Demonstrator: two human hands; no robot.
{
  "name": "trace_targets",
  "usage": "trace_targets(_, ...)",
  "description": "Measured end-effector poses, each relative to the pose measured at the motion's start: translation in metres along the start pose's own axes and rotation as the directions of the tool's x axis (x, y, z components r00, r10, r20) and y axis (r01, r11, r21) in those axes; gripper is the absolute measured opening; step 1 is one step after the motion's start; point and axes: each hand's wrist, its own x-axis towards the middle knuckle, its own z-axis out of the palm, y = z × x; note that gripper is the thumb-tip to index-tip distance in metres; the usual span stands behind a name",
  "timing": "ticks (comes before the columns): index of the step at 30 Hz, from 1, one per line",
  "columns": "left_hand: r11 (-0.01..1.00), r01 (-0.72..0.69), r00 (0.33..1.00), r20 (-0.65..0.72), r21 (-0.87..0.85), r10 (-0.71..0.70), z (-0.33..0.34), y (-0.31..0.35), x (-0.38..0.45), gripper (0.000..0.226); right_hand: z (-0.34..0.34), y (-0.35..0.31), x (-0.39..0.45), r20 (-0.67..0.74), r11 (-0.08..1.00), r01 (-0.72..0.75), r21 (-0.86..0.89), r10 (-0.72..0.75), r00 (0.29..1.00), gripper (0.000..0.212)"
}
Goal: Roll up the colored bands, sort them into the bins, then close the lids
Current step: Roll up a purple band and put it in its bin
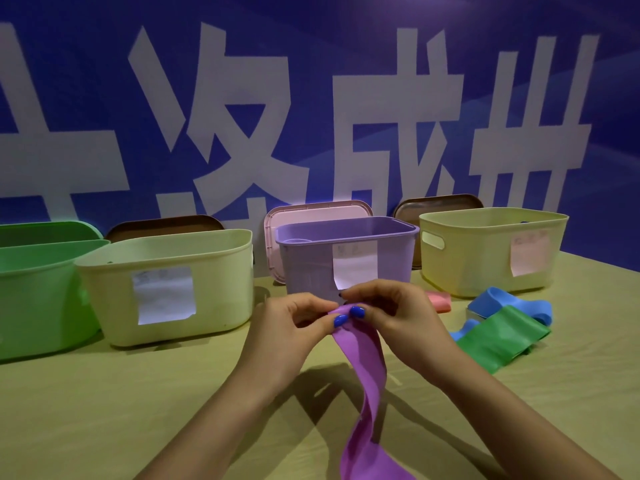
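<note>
Smooth, matt, rubbery-looking purple band [363, 368], thin and limp, pinched at its top end between left hand [294, 327] and right hand [391, 317] (glossy blue polish on the thumbnails). At three o'clock from the hands, same soft stretchy sheen on green band [498, 337], blue band [509, 303] and pink band [439, 301]. From nine to two o'clock, moulded plastic with a satin finish: green bin [31, 296], pale yellow bin [221, 278], purple bin [346, 237], second yellow bin [464, 265]. Matt white paper labels on three fronts, writing too blurred to read. Pink plastic lid [294, 211] and brown lids behind, smooth. Matt, faintly grained tan tabletop [121, 410].
</note>
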Motion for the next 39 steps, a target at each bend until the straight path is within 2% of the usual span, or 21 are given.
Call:
trace_targets(3, 0.995, -0.078, 0.997, 0.007, 0.068, 0.078, 0.001, 0.000, -0.002, 0.024, -0.001, -0.001, -0.001, -0.010, 0.992, -0.053, 0.112, 0.055, 0.998, 0.028)
trace_targets(6, 0.996, -0.077, 0.996, -0.049, 0.043, 0.079, 0.000, -0.002, 0.000, 0.038, -0.003, -0.002, -0.001, 0.024, 0.979, -0.088, 0.183, 0.085, 0.996, 0.021)
trace_targets(10, 0.999, -0.035, 0.998, -0.057, 0.017, 0.036, -0.002, -0.004, 0.001, 0.038, -0.004, -0.005, -0.001, 0.133, 0.992, -0.123, 0.025, 0.119, 0.984, 0.020)
trace_targets(13, 0.985, 0.093, 0.996, 0.012, -0.147, -0.093, -0.002, -0.003, 0.002, 0.032, -0.007, -0.008, -0.002, 0.136, 0.995, -0.101, 0.016, 0.098, 0.986, 0.022)
trace_targets(16, 0.920, 0.234, 0.972, 0.106, -0.315, -0.211, -0.006, -0.004, 0.005, 0.029, -0.011, -0.010, -0.003, 0.128, 0.994, -0.097, 0.041, 0.091, 0.988, 0.023)
trace_targets(19, 0.832, 0.332, 0.942, 0.209, -0.444, -0.264, -0.008, -0.002, 0.002, 0.026, -0.010, -0.011, -0.003, 0.126, 0.995, -0.097, 0.035, 0.091, 0.988, 0.024)
trace_targets(22, 0.766, 0.383, 0.924, 0.223, -0.516, -0.311, -0.006, 0.003, 0.001, 0.019, -0.011, -0.010, -0.002, 0.094, 0.997, -0.071, 0.015, 0.070, 0.993, 0.025)
trace_targets(26, 0.725, 0.432, 0.900, 0.202, -0.536, -0.387, -0.002, 0.006, 0.002, 0.022, -0.010, -0.006, 0.000, 0.083, 0.998, -0.035, -0.047, 0.039, 0.996, 0.026)
trace_targets(31, 0.766, 0.408, 0.909, 0.146, -0.497, -0.389, -0.003, 0.004, 0.001, 0.023, -0.009, -0.004, 0.000, 0.137, 0.997, -0.040, -0.071, 0.050, 0.989, 0.012)
trace_targets(36, 0.793, 0.390, 0.917, 0.115, -0.469, -0.383, 0.001, 0.004, -0.001, 0.024, -0.010, 0.001, 0.002, 0.129, 0.972, -0.014, -0.235, 0.046, 0.991, 0.024)
trace_targets(39, 0.770, 0.414, 0.904, 0.122, -0.485, -0.409, 0.002, 0.002, 0.000, 0.028, -0.011, -0.001, 0.002, 0.110, 0.980, 0.011, -0.200, 0.011, 0.994, 0.020)
